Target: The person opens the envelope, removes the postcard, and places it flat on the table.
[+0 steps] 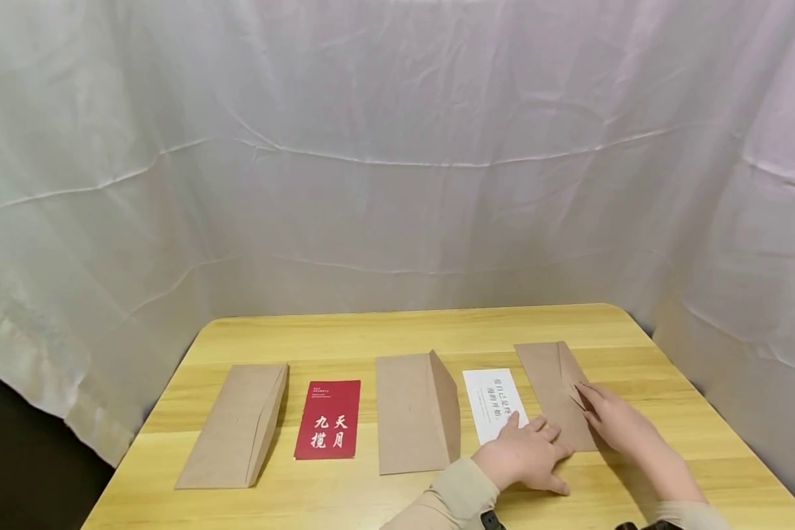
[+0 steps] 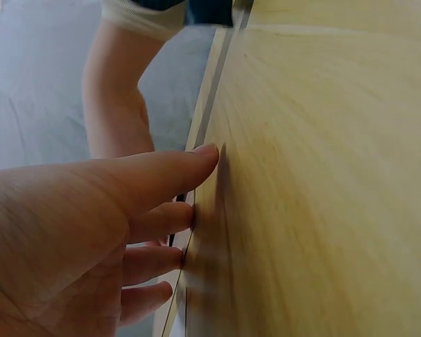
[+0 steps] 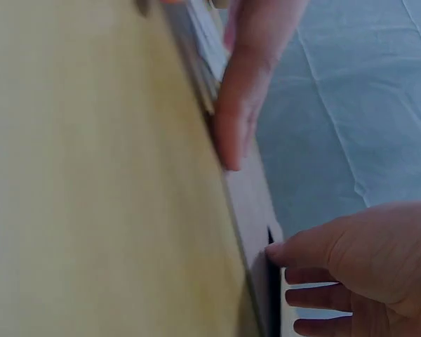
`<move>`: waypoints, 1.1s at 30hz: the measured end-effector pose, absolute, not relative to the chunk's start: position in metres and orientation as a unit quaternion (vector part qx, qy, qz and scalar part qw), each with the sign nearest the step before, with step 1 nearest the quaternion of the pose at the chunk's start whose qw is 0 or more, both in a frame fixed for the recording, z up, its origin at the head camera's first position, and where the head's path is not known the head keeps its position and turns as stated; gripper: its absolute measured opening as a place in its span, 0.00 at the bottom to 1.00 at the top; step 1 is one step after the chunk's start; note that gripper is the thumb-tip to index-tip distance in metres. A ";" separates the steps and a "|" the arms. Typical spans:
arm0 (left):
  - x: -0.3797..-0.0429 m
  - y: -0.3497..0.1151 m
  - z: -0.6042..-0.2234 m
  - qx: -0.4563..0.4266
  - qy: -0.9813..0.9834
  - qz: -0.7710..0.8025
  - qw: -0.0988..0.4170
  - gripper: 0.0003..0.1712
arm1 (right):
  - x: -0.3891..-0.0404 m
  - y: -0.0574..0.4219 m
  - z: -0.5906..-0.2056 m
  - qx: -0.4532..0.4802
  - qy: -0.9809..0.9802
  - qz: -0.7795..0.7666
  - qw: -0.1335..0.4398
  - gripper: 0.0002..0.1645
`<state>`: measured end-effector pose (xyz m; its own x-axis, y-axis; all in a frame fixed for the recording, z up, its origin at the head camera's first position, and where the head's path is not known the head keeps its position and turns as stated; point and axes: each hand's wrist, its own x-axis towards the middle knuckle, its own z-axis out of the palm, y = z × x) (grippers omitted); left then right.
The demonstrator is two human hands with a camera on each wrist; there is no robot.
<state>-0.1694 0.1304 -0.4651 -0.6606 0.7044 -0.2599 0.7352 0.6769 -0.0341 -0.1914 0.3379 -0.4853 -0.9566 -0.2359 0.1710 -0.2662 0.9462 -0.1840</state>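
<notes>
My left hand (image 1: 528, 455), fingers spread, rests at the near end of the rightmost brown paper envelope (image 1: 548, 383). Its fingertips overlap the lower corner of a white card (image 1: 493, 401) with printed characters. At that envelope's right side, my right hand (image 1: 626, 427) pinches the flap edge beside a dark gap. In the right wrist view, the right thumb (image 3: 284, 250) touches the flap's edge with the other fingers behind it. The left thumb (image 2: 189, 165) extends over the wooden surface in the left wrist view. Whether anything lies inside the envelope is hidden.
A middle envelope (image 1: 407, 416) with its flap raised lies left of the white card. Further left are a red card (image 1: 329, 412) with white characters and another brown envelope (image 1: 228, 427). All lie on a wooden table (image 1: 344, 508) before a pale curtain (image 1: 397, 206).
</notes>
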 end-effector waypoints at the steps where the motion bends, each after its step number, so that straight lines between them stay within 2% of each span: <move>1: -0.169 0.131 -0.465 0.397 0.908 -0.068 0.114 0.35 | -0.193 0.338 -0.485 0.131 -0.983 0.102 0.074 0.28; 21: -0.174 0.129 -0.467 0.393 0.908 -0.059 0.131 0.34 | -0.210 0.336 -0.470 0.126 -0.982 0.139 0.005 0.29; 26: -0.174 0.130 -0.469 0.393 0.908 -0.061 0.130 0.34 | -0.208 0.336 -0.469 0.131 -0.981 0.143 0.006 0.28; 33: -0.173 0.130 -0.468 0.393 0.909 -0.069 0.119 0.34 | -0.208 0.341 -0.458 0.150 -0.981 0.121 0.039 0.29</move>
